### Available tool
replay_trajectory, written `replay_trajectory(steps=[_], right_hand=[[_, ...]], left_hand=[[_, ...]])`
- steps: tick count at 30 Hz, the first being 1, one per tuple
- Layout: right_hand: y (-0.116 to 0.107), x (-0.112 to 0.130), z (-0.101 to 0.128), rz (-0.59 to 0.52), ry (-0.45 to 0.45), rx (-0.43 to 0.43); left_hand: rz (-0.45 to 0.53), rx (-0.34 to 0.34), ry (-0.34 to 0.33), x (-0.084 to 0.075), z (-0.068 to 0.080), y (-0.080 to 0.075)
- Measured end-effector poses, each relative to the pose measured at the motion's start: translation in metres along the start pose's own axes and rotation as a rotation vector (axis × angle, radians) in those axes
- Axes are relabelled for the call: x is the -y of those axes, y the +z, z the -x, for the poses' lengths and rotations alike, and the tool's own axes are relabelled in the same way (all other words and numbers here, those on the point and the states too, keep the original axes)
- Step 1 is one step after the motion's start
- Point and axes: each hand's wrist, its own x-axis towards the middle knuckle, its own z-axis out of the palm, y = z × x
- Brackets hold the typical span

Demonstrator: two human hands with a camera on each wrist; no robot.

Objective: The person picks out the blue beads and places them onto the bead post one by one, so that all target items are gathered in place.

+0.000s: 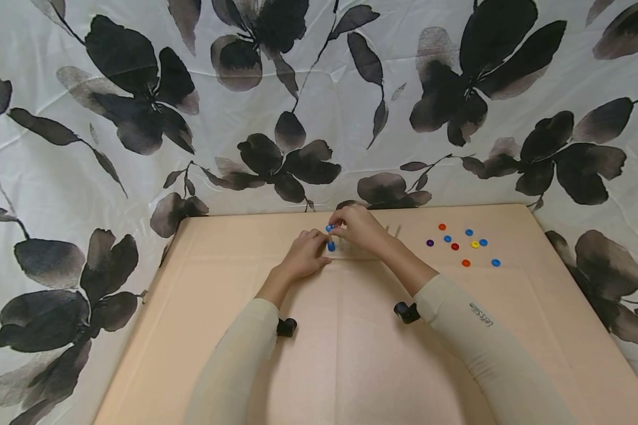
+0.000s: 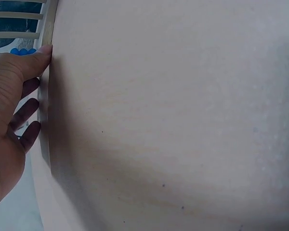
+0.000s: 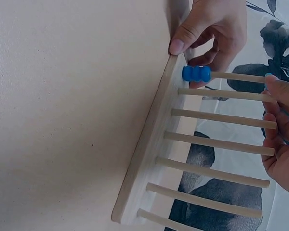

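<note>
A pale wooden peg rack (image 3: 149, 154) with several upright pegs stands at the far middle of the table. Three blue rings (image 3: 196, 73) sit stacked at the bottom of its end peg; the same stack (image 1: 331, 245) shows between my hands in the head view. My left hand (image 1: 319, 247) grips the rack's base, with the thumb (image 3: 179, 44) on one side and the fingers curled behind. My right hand (image 1: 336, 229) pinches another blue ring (image 1: 329, 227) at the top of that same peg. In the left wrist view my left hand (image 2: 36, 91) rests against the base edge (image 2: 47, 29).
Several loose rings lie to the right on the beige table (image 1: 351, 366): orange (image 1: 442, 226), purple (image 1: 429, 242), red (image 1: 455, 246), yellow (image 1: 475, 244) and blue (image 1: 495, 262). A flowered cloth (image 1: 138, 118) hangs behind and beside the table.
</note>
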Motion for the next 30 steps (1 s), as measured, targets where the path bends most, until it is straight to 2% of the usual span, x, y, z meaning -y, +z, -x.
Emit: replay_trajectory(steps=[17,23,30], right_hand=[[-0.005,-0.014,-0.007,-0.031,-0.018,-0.009],[-0.014,-0.017,0.004,-0.073,-0.041,-0.029],[-0.028,-0.032,0.027,-0.099,-0.037,-0.105]], left_hand=[[0.012,-0.015,-0.025,0.000,-0.010,0.001],[-0.002,-0.004,-0.028,-0.001,-0.010,0.002],[0.003,0.003,-0.048,-0.002,-0.010,0.001]])
